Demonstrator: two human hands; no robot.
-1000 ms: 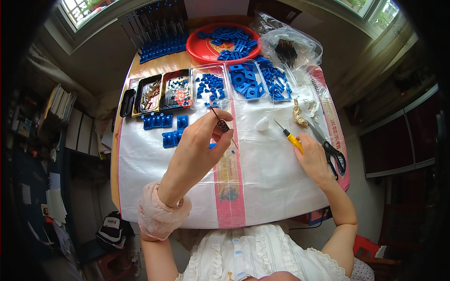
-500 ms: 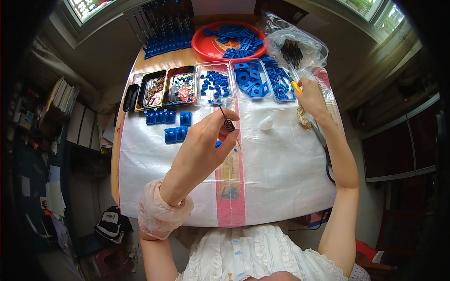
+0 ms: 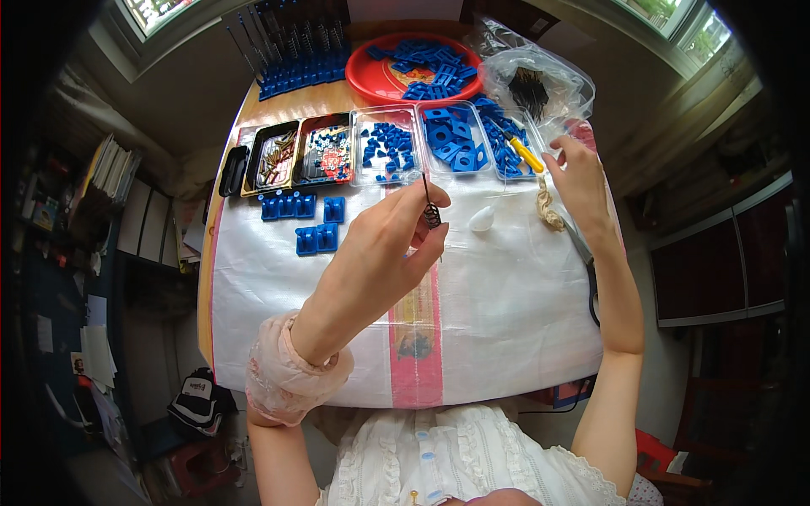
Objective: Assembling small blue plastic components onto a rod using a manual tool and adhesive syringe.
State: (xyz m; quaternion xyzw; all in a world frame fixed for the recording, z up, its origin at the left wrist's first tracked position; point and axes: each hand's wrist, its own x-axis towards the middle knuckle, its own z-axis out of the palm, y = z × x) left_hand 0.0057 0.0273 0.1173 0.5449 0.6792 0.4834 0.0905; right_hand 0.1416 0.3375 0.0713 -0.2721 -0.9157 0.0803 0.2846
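Your spring [image 3: 433, 217] presents as black, your tool handle [image 3: 527, 155] yellow. Your basin [image 3: 364, 74] is red, its parts [image 3: 443, 83] uniformly blue; your sheet [image 3: 515, 320] is white, striped pink and tan.

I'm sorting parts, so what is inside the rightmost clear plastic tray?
The tray holds heaped small blue plastic pieces; a yellow-handled, thin-shafted tool lies over them, beside the open right hand. Whatever sits beneath the heap is covered.

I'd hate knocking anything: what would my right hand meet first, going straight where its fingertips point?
Your right hand would likely meet the yellow-handled tool, just to its left, though depth is unclear.
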